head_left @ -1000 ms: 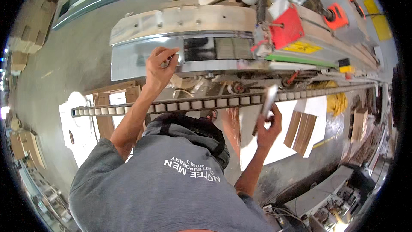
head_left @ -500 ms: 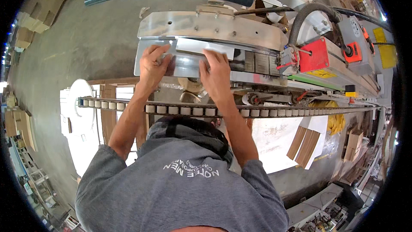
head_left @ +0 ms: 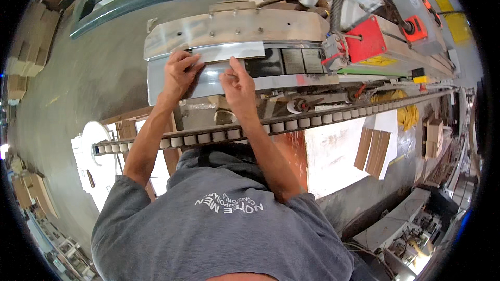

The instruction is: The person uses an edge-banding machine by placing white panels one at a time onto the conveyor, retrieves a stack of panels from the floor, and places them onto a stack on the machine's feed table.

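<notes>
- Head view looks down on a long metal machine (head_left: 234,31) running left to right, a roller track (head_left: 312,123) along its near side and a red box (head_left: 367,39) at its right.
- Pale flat strip (head_left: 229,52) lies on the machine's near face, long axis left to right, just far of both hands.
- Left hand (head_left: 179,73) presses the strip's left end, fingers spread flat.
- Right hand (head_left: 237,83), closer to the strip's middle, pinches its near edge, fingers curled.

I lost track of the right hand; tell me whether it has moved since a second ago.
Yes. The right hand went from low beside the roller rail up onto the machine's metal housing, near the left hand.
</notes>
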{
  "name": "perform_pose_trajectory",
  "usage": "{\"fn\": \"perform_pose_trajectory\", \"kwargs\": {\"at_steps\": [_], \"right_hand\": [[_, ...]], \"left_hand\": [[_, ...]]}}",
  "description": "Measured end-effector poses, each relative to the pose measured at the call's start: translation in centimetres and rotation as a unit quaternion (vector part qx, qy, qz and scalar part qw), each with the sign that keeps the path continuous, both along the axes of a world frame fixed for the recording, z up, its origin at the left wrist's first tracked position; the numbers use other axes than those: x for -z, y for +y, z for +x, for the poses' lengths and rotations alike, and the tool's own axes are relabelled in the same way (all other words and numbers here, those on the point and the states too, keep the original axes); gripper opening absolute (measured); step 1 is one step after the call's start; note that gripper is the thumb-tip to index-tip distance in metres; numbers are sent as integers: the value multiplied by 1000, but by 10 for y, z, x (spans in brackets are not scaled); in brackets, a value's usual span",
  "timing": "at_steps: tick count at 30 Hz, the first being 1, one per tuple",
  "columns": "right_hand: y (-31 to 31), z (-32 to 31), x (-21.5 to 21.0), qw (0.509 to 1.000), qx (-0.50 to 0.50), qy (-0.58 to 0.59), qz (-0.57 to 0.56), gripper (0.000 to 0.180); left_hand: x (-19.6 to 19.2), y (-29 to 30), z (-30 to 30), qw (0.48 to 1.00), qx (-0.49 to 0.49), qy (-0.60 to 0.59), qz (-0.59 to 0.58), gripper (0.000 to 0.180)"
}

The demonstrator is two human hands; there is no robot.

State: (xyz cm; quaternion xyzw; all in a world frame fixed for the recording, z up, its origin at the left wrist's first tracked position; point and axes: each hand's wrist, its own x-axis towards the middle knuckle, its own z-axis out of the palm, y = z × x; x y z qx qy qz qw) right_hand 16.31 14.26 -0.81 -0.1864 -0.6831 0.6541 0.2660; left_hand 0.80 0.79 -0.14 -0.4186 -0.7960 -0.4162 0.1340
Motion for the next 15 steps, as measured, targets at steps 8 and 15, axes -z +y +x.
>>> {"fn": "perform_pose_trajectory", "kwargs": {"at_steps": [8,15], "right_hand": [[26,5,3,998,42,-11,42,59],[76,26,-7,996,85,-38,2,56]], "left_hand": [[-8,32,13,999,21,5,-30,24],[-11,92,39,999,33,9,-22,20]]}}
